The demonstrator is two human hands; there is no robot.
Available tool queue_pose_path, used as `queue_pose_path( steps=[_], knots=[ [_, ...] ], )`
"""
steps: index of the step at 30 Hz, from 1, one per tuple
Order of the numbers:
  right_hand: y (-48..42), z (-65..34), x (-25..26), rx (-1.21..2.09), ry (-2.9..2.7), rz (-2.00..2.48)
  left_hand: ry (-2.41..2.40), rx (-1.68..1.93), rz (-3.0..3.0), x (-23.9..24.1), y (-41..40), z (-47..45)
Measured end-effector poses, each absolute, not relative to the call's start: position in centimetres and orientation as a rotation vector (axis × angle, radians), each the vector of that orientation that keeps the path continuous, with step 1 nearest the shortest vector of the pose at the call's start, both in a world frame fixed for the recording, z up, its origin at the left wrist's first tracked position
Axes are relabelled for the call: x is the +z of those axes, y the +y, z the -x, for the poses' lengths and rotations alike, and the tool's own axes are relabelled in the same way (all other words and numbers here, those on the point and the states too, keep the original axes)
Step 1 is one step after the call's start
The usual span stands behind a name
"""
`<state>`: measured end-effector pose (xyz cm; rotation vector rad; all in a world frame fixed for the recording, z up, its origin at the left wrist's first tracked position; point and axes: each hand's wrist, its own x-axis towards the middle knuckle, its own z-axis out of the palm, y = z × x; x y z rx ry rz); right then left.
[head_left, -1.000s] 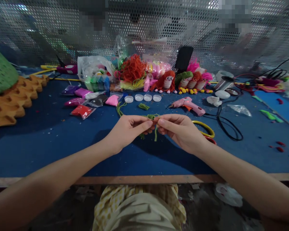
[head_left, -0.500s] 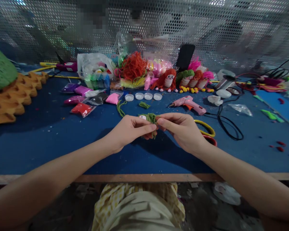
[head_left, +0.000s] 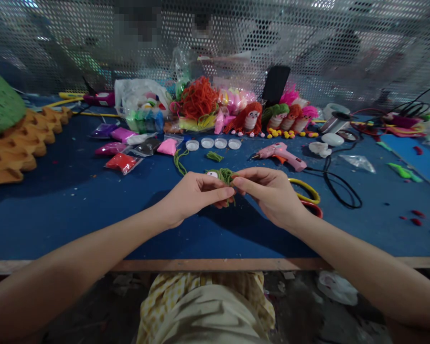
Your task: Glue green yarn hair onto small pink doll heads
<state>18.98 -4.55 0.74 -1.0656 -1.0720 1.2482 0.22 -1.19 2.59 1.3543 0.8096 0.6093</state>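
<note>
Between my two hands is a small doll with green yarn hair (head_left: 225, 175) and a white eye, mostly covered by my fingers. My left hand (head_left: 197, 193) is closed around it, thumb lying across the front. My right hand (head_left: 267, 191) pinches at the hair's right side, its thumb and fingertip pressed together on the yarn. Just beyond them lie a short green yarn bundle (head_left: 215, 156) and a longer green strand (head_left: 179, 162). Scissors with yellow and red handles (head_left: 310, 192) lie partly hidden behind my right hand.
A pink glue gun (head_left: 281, 155) with a black cord rests right of centre. White caps (head_left: 220, 143), bags of coloured clay (head_left: 123, 162), orange yarn (head_left: 200, 99) and finished dolls (head_left: 252, 119) line the back. An orange egg tray (head_left: 21, 143) stands left. The wooden table edge (head_left: 215, 265) is near me.
My left thumb has shifted very slightly to the right on the doll. Both hands otherwise keep nearly the same place and grip, and the table things have not moved.
</note>
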Motion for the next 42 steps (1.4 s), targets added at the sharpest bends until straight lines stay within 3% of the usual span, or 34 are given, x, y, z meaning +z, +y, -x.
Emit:
queue_pose_path(
  steps=[13, 24, 42],
  knots=[
    [-4.7, -19.3, 2.1, 1.767, -0.903, 0.900, 0.780, 0.551, -1.370, 3.0, -1.3, -0.1],
    [-4.7, -18.8, 1.7, 1.515, -0.923, 0.948, 0.757, 0.510, -1.387, 3.2, -1.4, 0.0],
    [-4.8, -18.5, 1.6, 1.471, -0.912, 0.829, 0.717, 0.560, -1.380, 3.0, -1.7, -0.1]
  ],
)
